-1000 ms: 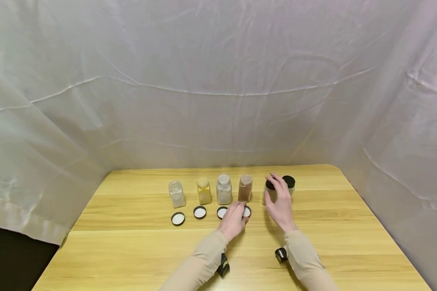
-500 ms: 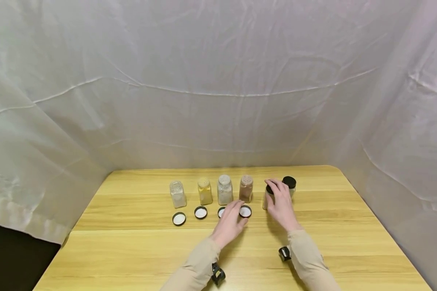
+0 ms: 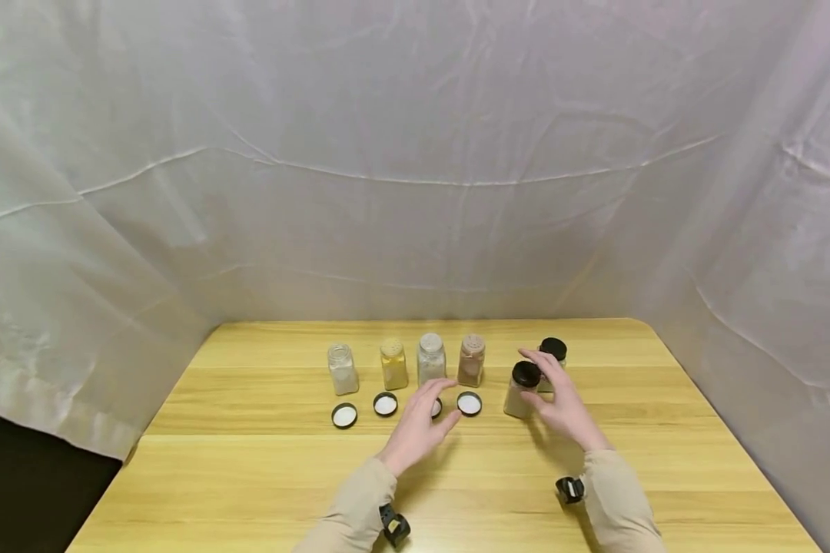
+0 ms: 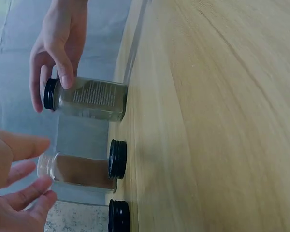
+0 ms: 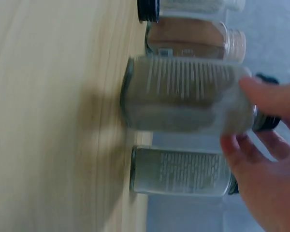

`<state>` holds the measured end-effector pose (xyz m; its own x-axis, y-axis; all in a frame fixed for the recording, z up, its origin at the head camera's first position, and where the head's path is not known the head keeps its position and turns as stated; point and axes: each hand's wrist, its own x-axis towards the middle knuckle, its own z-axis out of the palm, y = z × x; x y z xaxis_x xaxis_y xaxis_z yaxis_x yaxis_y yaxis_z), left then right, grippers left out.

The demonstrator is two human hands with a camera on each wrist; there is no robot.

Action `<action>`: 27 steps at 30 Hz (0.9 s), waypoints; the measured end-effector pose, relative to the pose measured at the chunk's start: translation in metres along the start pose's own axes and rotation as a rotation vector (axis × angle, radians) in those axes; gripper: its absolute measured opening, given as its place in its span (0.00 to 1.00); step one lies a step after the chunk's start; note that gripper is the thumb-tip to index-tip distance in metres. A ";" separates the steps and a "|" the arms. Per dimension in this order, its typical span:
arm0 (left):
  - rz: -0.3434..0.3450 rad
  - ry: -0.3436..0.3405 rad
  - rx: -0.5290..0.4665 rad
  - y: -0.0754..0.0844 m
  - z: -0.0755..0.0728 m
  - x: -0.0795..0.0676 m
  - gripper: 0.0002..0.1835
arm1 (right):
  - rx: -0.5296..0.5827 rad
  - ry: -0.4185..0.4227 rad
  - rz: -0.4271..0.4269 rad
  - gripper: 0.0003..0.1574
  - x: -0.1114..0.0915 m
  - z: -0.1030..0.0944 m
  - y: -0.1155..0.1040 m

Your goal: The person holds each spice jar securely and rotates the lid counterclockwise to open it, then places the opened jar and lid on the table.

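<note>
My right hand (image 3: pixel 560 399) holds a square glass spice jar (image 3: pixel 519 399) near its black lid (image 3: pixel 526 373), thumb on one side and fingers behind. In the right wrist view, the greyish-brown contents of this jar show through printed glass. My left hand (image 3: pixel 418 430) is held over the table with fingers apart and nothing between them, partly covering a black lid (image 3: pixel 436 408). Close to the left fingers in the left wrist view stands an uncapped jar of brown powder (image 4: pixel 82 170). Another black-capped jar (image 5: pixel 183 171) stands behind the held one.
Uncapped jars stand in a row: a whitish one (image 3: pixel 343 372), a yellow one (image 3: pixel 394 367), and a speckled one (image 3: pixel 432 359). Upturned black lids (image 3: pixel 344 415) with white liners lie before them on the wooden table (image 3: pixel 249 476). A grey curtain (image 3: pixel 415 230) hangs behind.
My right hand has brought the capped jar out of the row, toward me. My left hand has drawn back to the left, away from the rightmost lid, with its fingers spreading.
</note>
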<state>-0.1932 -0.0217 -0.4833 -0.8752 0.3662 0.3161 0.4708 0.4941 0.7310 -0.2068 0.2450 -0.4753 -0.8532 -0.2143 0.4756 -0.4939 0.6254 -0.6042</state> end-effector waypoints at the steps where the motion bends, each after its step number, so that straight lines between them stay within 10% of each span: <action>1: 0.011 -0.001 -0.005 0.000 -0.001 0.000 0.25 | 0.016 -0.007 0.009 0.45 -0.001 -0.001 0.001; 14: 0.091 -0.028 -0.062 0.009 -0.006 0.001 0.24 | 0.382 -0.172 0.023 0.54 -0.004 -0.003 0.012; 27: 0.208 -0.043 -0.116 0.016 -0.003 0.004 0.23 | 0.441 -0.292 0.044 0.56 0.000 0.008 -0.005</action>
<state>-0.1894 -0.0143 -0.4687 -0.7542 0.4852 0.4424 0.6219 0.3117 0.7184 -0.2055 0.2360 -0.4780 -0.8548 -0.4346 0.2838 -0.4266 0.2767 -0.8611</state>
